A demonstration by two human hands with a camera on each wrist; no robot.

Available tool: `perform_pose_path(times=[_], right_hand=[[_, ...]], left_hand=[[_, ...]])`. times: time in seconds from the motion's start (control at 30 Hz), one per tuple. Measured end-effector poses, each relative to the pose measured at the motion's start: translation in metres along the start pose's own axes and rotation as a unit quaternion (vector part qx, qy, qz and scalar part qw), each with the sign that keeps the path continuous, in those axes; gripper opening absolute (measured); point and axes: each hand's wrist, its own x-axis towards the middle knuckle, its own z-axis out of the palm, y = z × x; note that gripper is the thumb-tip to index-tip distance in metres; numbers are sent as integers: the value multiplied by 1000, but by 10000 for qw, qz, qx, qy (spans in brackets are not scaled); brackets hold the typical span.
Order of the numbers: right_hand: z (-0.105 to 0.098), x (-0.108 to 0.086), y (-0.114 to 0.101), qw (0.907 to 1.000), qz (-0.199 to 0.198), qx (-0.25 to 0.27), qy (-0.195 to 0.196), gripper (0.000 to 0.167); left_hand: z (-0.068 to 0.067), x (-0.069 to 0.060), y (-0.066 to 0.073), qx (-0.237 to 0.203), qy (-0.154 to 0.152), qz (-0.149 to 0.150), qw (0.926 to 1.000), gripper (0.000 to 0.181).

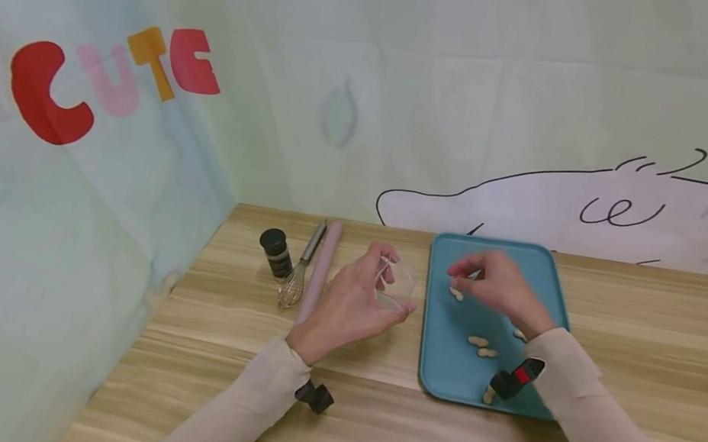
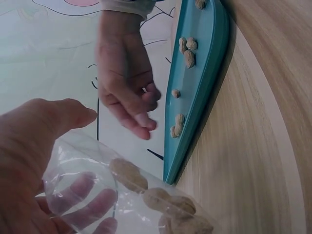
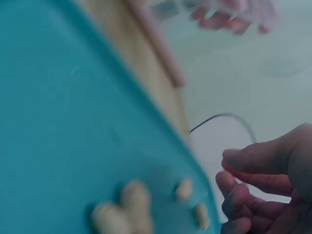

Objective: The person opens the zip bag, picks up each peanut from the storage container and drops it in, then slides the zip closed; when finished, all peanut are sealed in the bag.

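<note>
My left hand [image 1: 351, 302] grips a clear plastic container [image 1: 401, 284], fingers and thumb curled around its sides. Several unshelled peanuts [image 2: 127, 174] show through its wall in the left wrist view. Over the far left part of a blue tray [image 1: 444, 371] is my right hand [image 1: 497, 284], thumb and fingers bent towards each other. No object shows between those fingertips in either wrist view. Below them a peanut [image 1: 456, 294] lies on the tray. More peanuts [image 1: 478, 341] are scattered across it, one partly hidden by the right wrist camera.
Left of the left hand, a pink rolling pin [image 1: 321, 270], a wire whisk [image 1: 293, 285] and a black-capped seasoning jar [image 1: 276, 253] sit on the wooden table [image 1: 377, 426]. A printed cloth backdrop [image 1: 362, 83] hangs behind the table and along its left side.
</note>
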Motion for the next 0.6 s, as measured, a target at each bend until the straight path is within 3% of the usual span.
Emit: perform_pose_path(times=[0.23, 0.47, 0.6], right_hand=[[6, 5, 17, 9977, 501, -412, -216, 28], [12, 6, 25, 9980, 324, -537, -48, 21], [12, 5, 24, 9982, 467, -385, -53, 21]], left_hand=[[-2, 0, 1, 92, 36, -2, 10000, 67], [-1, 0, -1, 123, 57, 16, 9999, 67], [-1, 0, -1, 149, 62, 34, 9999, 67]])
